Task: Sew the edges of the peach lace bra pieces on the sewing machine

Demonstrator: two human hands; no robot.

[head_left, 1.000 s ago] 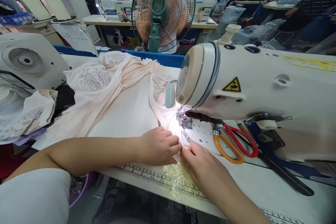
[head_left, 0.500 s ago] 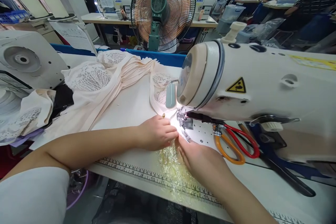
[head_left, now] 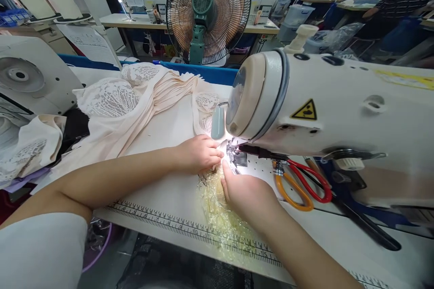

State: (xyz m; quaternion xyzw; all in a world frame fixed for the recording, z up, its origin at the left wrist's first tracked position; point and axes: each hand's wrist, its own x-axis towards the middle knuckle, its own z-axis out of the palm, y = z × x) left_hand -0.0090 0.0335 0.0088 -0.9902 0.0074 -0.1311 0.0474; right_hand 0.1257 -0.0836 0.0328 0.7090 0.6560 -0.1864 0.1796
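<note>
Worktable, lace garment partly hidden by left hand, grip unclear

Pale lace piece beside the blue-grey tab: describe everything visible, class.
The pale pink piece looks soft, with openwork lace and a plain border. It lies on the table, running toward the sewing machine. The left hand covers its near part; the right hand is close, contact unclear. A blue-grey tab hides some lace.

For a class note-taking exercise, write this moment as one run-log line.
left hand: at near end of pale lace garment; right hand: close beside left hand; sewing machine: needle area lit, close to both hands
</note>
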